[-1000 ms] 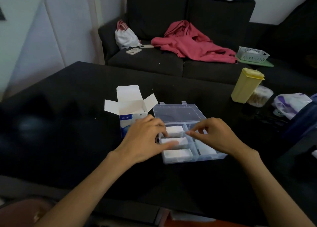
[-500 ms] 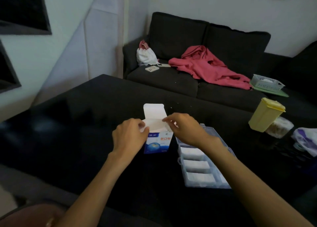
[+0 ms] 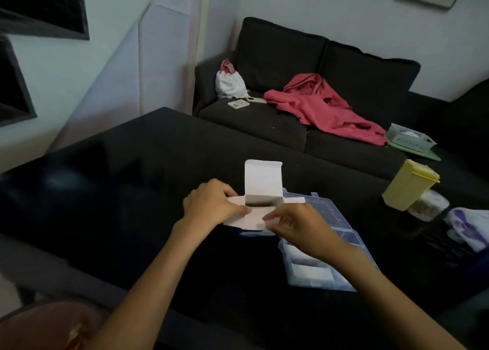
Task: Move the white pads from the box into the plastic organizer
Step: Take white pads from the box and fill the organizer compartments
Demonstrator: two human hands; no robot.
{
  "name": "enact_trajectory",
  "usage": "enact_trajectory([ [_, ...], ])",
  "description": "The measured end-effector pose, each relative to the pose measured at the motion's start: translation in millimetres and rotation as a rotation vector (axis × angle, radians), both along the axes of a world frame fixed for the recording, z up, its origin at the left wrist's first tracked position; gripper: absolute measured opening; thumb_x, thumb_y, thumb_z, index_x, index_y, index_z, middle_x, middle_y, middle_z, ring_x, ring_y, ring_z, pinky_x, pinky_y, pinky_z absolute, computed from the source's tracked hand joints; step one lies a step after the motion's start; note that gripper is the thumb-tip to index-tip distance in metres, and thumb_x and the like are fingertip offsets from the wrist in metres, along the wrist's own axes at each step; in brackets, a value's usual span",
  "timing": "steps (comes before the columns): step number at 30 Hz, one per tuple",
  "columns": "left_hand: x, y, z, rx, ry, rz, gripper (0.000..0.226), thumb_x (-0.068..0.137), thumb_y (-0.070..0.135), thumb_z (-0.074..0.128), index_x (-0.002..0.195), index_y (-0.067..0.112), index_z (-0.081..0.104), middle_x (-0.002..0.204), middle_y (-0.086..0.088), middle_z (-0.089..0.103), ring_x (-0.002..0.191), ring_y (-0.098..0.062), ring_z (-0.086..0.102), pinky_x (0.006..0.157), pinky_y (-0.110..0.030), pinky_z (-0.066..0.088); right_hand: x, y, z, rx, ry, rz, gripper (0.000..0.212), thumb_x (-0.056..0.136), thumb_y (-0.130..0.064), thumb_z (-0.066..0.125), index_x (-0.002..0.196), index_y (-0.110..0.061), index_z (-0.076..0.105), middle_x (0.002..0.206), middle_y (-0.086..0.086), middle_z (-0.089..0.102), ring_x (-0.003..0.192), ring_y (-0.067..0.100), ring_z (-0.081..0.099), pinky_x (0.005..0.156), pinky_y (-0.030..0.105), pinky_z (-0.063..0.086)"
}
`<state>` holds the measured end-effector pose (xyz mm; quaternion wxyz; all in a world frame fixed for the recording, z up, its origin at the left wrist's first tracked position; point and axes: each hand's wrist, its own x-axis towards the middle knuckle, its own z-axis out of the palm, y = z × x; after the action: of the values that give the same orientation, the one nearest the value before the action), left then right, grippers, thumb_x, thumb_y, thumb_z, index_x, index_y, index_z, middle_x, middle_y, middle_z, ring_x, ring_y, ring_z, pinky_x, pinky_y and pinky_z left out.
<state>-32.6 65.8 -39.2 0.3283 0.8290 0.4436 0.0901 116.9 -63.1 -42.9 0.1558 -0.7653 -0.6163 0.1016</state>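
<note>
A small white cardboard box [image 3: 262, 184] with blue print stands on the black table, top flaps spread open and its mouth dark. My left hand [image 3: 213, 208] grips the box's left flap and side. My right hand [image 3: 296, 226] hovers at the box's front right edge, fingers curled and blurred; whether it holds anything I cannot tell. The clear plastic organizer [image 3: 329, 216] lies right of the box with its lid open. White pads [image 3: 311, 271] fill its near compartments, partly hidden by my right forearm.
A yellow lidded container [image 3: 407, 184] and a clear jar [image 3: 427, 205] stand at the right of the black table [image 3: 132, 191]. Purple-white cloth [image 3: 468, 224] lies at the right edge. A dark sofa [image 3: 291, 66] behind holds a red garment, a white bag and a basket.
Both hands left the organizer and went to the box. The left took hold of its side, the right dropped to its front edge. The view tilted up and left.
</note>
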Motion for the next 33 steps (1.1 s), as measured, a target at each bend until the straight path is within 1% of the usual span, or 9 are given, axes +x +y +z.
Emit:
enact_trajectory([
  [2,-0.8,-2.5,1.1,0.044,-0.041,0.034,0.034,0.080,0.048,0.068,0.107,0.028,0.067,0.102,0.008,0.062,0.089,-0.008,0.053,0.072,-0.028,0.042,-3.6,3.8,1.0,-0.043,-0.092,-0.013,0.029,0.091,-0.028,0.056,0.119,-0.024,0.062,0.123,-0.001,0.061,0.106,0.009,0.057,0.094,0.024,0.045],
  [5,0.2,-6.1,1.2,0.055,-0.063,0.061,0.031,0.081,0.046,0.067,0.105,0.027,0.068,0.099,0.008,0.063,0.086,-0.007,0.051,0.069,-0.026,0.039,-9.6,16.1,5.0,-0.132,-0.241,-0.012,0.034,0.094,-0.023,0.051,0.128,-0.021,0.055,0.134,0.003,0.052,0.120,0.018,0.052,0.101,0.027,0.039],
  [10,0.1,-6.8,0.7,0.064,-0.069,0.086,0.034,0.080,0.046,0.068,0.107,0.025,0.069,0.103,0.005,0.065,0.087,-0.008,0.053,0.071,-0.027,0.041,-10.3,40.5,14.6,-0.328,-0.234,0.036,0.030,0.093,-0.017,0.053,0.122,-0.011,0.058,0.125,0.011,0.057,0.110,0.025,0.056,0.094,0.030,0.043],
  [14,0.9,-6.2,-1.6,0.090,-0.064,0.123,0.035,0.080,0.048,0.068,0.107,0.025,0.069,0.102,0.005,0.066,0.085,-0.009,0.054,0.069,-0.026,0.041,-10.3,48.1,18.6,-0.285,-0.330,0.077,0.030,0.088,-0.021,0.062,0.117,-0.016,0.060,0.115,0.008,0.061,0.104,0.023,0.058,0.087,0.029,0.044],
  [18,3.1,-4.8,-1.2,0.103,-0.056,0.131,0.035,0.081,0.046,0.067,0.108,0.024,0.069,0.102,0.005,0.066,0.084,-0.009,0.054,0.065,-0.024,0.039,-9.5,48.7,18.3,-0.209,-0.421,0.080,0.025,0.087,-0.026,0.063,0.110,-0.016,0.066,0.111,0.006,0.065,0.099,0.021,0.061,0.087,0.028,0.046],
  [22,4.6,-3.1,-3.3,0.125,-0.050,0.137,0.035,0.081,0.046,0.067,0.108,0.024,0.068,0.102,0.005,0.065,0.086,-0.010,0.055,0.064,-0.024,0.040,-8.9,44.7,18.4,-0.146,-0.420,0.106,0.025,0.089,-0.028,0.061,0.111,-0.020,0.068,0.113,0.004,0.065,0.097,0.018,0.062,0.085,0.022,0.044],
  [24,4.6,-4.2,-4.8,0.195,-0.052,0.148,0.037,0.081,0.045,0.067,0.110,0.023,0.068,0.107,0.003,0.063,0.094,-0.012,0.056,0.069,-0.027,0.045,-8.3,43.9,19.7,-0.120,-0.396,0.109,0.025,0.089,-0.029,0.061,0.111,-0.019,0.068,0.114,0.003,0.065,0.098,0.017,0.061,0.081,0.017,0.040],
  [27,5.4,-6.2,-7.8,0.328,-0.048,0.151,0.042,0.082,0.047,0.066,0.116,0.022,0.064,0.115,0.000,0.056,0.104,-0.016,0.052,0.077,-0.030,0.047,-6.7,47.8,23.9,-0.141,-0.298,0.108,0.026,0.089,-0.025,0.061,0.112,-0.016,0.067,0.117,0.005,0.064,0.101,0.018,0.059,0.080,0.017,0.039],
  [33,5.4,-4.1,-14.8,0.269,-0.105,0.154,0.044,0.086,0.044,0.062,0.125,0.025,0.056,0.119,0.002,0.055,0.106,-0.015,0.053,0.074,-0.026,0.044,7.9,65.1,25.5,-0.236,-0.191,0.140,0.021,0.089,-0.020,0.061,0.108,-0.012,0.065,0.115,0.006,0.064,0.102,0.017,0.059,0.078,0.021,0.042],
])
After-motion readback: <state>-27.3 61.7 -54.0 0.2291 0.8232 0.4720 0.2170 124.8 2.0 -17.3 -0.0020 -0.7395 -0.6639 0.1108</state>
